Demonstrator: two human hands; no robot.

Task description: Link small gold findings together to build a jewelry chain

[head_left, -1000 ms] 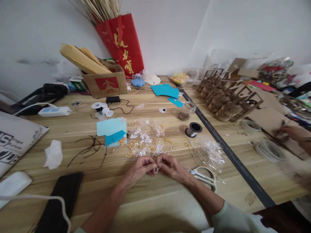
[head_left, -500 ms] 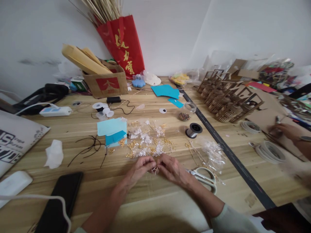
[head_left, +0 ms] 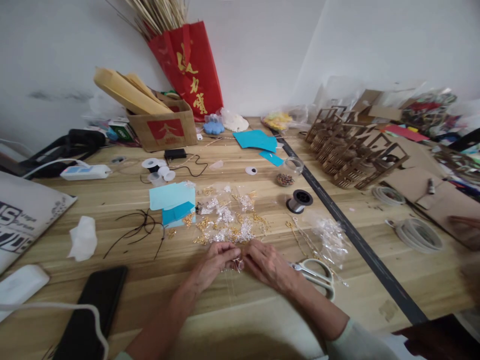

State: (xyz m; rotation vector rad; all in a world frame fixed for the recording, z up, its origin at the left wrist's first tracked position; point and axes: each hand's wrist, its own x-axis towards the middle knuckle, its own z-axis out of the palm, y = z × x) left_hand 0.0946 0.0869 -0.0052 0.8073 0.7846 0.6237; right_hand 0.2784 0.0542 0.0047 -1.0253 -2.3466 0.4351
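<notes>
My left hand (head_left: pixel 214 265) is closed in a pinch around a small beaded piece (head_left: pixel 237 263), pinkish and silvery, with thin clear thread hanging below it. Against it, my right hand (head_left: pixel 268 262) pinches at the same spot; its fingertips are pressed together and what they grip is too small to make out. Just beyond both hands lie loose gold and silver beads (head_left: pixel 245 230) in little heaps. Scissors (head_left: pixel 317 275) with pale handles rest beside my right wrist. Farther right are fine chains (head_left: pixel 298 237) and a clear plastic bag (head_left: pixel 330 235) of small pieces.
A wire spool (head_left: pixel 299 201) and a bead jar (head_left: pixel 288 172) stand right of the beads. Blue card (head_left: pixel 172 197) and black cords (head_left: pixel 142 227) lie left. A phone (head_left: pixel 92 310) is near my left forearm. Small wooden baskets (head_left: pixel 352 150) stand at the right.
My fingers have shifted slightly at the beaded piece, and more of it shows below them. At the far right, another person's hand has drawn back, leaving a small dark object on the cardboard.
</notes>
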